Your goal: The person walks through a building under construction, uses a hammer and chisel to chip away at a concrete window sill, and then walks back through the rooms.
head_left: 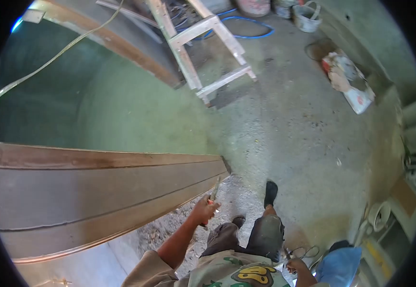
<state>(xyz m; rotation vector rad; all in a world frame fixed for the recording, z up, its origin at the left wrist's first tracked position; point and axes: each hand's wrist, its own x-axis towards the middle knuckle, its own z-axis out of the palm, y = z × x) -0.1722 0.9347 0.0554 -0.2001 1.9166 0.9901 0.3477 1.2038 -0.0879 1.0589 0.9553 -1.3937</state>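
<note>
My left hand (pixel 204 211) is closed around a narrow-bladed hand tool (pixel 215 189) with a bit of orange at its handle. The blade points up and away from me, near the end of a brown wooden door frame (pixel 189 160). Which kind of tool it is, I cannot make out. Low at my right side, my right hand (pixel 294 266) is closed, with a slim dark thing at its fingers that is too small to name.
A paint-spattered wooden ladder (pixel 203 33) stands ahead on the concrete floor. Behind it lie a blue hose (pixel 260 34) and a bucket (pixel 307 18). A torn sack (pixel 349 81) rests by the right wall. Rubble (pixel 162 229) lies beside my feet. A pale cable (pixel 50 60) hangs upper left.
</note>
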